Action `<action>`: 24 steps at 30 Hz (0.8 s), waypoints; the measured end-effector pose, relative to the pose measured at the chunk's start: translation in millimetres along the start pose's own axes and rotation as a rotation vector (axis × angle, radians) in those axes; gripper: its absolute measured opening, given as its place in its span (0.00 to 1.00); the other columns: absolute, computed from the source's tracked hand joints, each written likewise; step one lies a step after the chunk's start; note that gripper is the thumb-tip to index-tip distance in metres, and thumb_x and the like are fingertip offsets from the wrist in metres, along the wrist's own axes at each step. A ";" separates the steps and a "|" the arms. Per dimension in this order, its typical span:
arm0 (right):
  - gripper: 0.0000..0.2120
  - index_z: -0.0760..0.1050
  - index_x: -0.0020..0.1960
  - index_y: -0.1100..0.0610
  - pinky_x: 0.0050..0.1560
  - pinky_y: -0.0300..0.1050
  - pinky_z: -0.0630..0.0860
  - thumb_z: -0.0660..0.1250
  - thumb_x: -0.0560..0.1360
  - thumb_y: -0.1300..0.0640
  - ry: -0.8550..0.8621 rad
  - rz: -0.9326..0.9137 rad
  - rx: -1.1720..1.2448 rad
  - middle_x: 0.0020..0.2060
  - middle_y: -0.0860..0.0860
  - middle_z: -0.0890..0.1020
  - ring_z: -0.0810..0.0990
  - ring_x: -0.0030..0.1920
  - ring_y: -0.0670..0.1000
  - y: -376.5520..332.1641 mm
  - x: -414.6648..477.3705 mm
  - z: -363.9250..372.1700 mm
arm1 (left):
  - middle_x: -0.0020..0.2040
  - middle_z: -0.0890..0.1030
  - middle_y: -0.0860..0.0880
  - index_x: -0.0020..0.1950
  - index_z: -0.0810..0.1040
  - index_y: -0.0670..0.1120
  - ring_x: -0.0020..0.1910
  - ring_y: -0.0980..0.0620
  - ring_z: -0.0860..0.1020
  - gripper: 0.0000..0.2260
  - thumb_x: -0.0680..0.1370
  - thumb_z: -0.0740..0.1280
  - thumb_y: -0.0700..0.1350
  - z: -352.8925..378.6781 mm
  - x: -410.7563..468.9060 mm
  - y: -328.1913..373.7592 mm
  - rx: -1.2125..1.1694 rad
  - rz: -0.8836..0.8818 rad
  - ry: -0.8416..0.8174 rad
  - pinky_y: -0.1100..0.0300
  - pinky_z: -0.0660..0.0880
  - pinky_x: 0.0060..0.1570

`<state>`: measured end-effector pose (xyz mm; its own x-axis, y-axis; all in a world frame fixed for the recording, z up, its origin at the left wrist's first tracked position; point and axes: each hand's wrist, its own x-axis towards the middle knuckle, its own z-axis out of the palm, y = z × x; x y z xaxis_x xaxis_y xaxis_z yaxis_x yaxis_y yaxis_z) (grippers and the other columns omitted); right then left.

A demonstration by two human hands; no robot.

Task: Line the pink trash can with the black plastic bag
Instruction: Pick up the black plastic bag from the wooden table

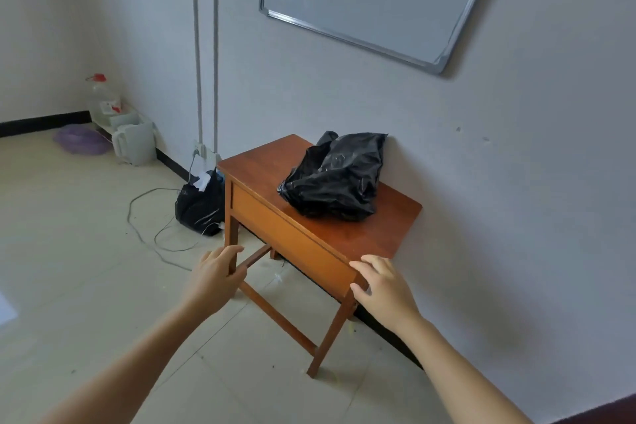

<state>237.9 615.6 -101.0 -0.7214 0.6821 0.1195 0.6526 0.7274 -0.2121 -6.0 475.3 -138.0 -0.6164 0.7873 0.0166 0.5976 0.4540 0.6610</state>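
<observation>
Both hands reach toward the bench, empty: left hand loosely curled by its front leg, right hand spread at the near corner. Black plastic bag sits crumpled on top, against the wall. It looks light, limp, slippery; best pinched at a loose fold. No pink trash can in sight

A crumpled black plastic bag lies on the wooden table near its wall edge; both hands reach forward, empty.
</observation>
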 end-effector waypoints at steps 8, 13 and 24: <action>0.19 0.67 0.69 0.52 0.65 0.43 0.63 0.61 0.78 0.53 -0.107 0.001 0.002 0.67 0.49 0.69 0.63 0.68 0.49 40.5 88.1 41.0 | 0.64 0.75 0.44 0.67 0.70 0.45 0.62 0.47 0.70 0.17 0.78 0.63 0.45 42.3 85.3 -3.8 -0.094 -0.127 0.020 0.54 0.68 0.59; 0.19 0.67 0.69 0.52 0.66 0.44 0.62 0.61 0.78 0.54 -0.080 -0.025 0.016 0.68 0.50 0.68 0.62 0.70 0.49 74.3 142.2 53.5 | 0.68 0.71 0.46 0.69 0.67 0.48 0.66 0.46 0.67 0.20 0.77 0.63 0.48 73.6 128.6 11.7 0.013 -0.103 0.024 0.52 0.67 0.63; 0.51 0.47 0.75 0.53 0.72 0.63 0.53 0.69 0.64 0.34 -0.193 -0.229 -0.360 0.75 0.63 0.53 0.49 0.75 0.62 132.5 288.8 49.1 | 0.78 0.48 0.44 0.76 0.41 0.52 0.76 0.42 0.45 0.46 0.70 0.69 0.58 133.0 272.3 91.0 0.613 0.222 -0.070 0.43 0.46 0.73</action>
<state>104.6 905.3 -142.2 -0.8641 0.4990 -0.0657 0.4855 0.8608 0.1530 -51.3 786.5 -173.1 -0.4225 0.9055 0.0407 0.9034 0.4170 0.0994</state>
